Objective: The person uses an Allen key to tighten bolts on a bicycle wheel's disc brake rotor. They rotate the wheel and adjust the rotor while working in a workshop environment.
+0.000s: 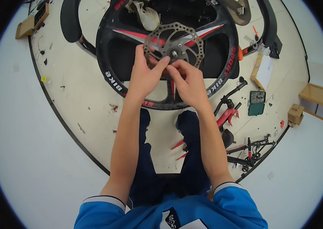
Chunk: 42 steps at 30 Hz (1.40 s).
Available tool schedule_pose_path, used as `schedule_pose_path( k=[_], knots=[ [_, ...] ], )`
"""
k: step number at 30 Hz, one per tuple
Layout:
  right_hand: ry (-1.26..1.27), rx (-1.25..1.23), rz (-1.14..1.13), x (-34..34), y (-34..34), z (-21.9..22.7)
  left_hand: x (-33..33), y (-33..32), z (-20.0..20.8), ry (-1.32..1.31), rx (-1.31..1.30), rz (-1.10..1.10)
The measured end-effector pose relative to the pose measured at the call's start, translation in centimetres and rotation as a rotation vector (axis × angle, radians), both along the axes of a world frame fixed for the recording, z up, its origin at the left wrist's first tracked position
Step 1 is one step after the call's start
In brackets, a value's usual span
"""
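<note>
Left hand (145,76) gripping disc rotor (198,42), right hand (190,82) pinched near hub (174,53); wheel (171,91) on chair (70,23), littered floor (77,91), white walls (12,145)

I'd call this a bike workshop, set up in a plain room with white walls (20,145) and a pale floor (89,82). A bicycle wheel (105,49) with a metal brake disc (198,42) fills the upper middle of the frame, between a chair's black armrests (71,21). Bike parts lie right on the floor: a handlebar (240,86) and red fork (226,116) at right, a black bike frame (250,152) at lower right. Near them sits an open green case (256,109) of small metal bits.
</note>
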State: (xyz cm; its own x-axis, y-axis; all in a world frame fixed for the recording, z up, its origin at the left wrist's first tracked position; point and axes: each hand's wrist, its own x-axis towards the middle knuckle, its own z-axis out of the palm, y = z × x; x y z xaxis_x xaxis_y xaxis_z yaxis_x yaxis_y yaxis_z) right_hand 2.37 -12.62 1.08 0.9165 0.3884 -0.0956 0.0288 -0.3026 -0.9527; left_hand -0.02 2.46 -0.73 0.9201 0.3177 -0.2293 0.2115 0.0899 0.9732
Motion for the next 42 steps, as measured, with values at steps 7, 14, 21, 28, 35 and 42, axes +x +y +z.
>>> schedule_pose_path(
  k=[7, 14, 21, 28, 35, 42],
  knots=[
    [-0.098, 0.004, -0.129, 0.2, -1.4, -0.1, -0.3, -1.0, 0.5, -0.010, 0.087, 0.016],
    [-0.040, 0.042, -0.113, -0.1, 0.0, -1.7, 0.5, -1.0, -0.8, -0.051, -0.046, 0.133],
    [0.120, 0.146, -0.228, -1.7, 1.0, -1.3, 0.3, -2.3, -0.1, -0.044, -0.215, 0.213],
    [0.128, 0.309, -0.422, -3.2, 2.9, -2.6, 0.4, -2.4, -0.1, 0.014, -0.144, 0.243],
    [0.146, 0.309, -0.421, -2.9, 3.1, -2.8, 0.4, -2.1, -0.3, 0.042, -0.107, 0.201],
    [0.182, 0.262, -0.255, -1.7, 1.7, -1.5, 0.5, -1.9, 0.1, -0.008, -0.144, 0.204]
  ],
)
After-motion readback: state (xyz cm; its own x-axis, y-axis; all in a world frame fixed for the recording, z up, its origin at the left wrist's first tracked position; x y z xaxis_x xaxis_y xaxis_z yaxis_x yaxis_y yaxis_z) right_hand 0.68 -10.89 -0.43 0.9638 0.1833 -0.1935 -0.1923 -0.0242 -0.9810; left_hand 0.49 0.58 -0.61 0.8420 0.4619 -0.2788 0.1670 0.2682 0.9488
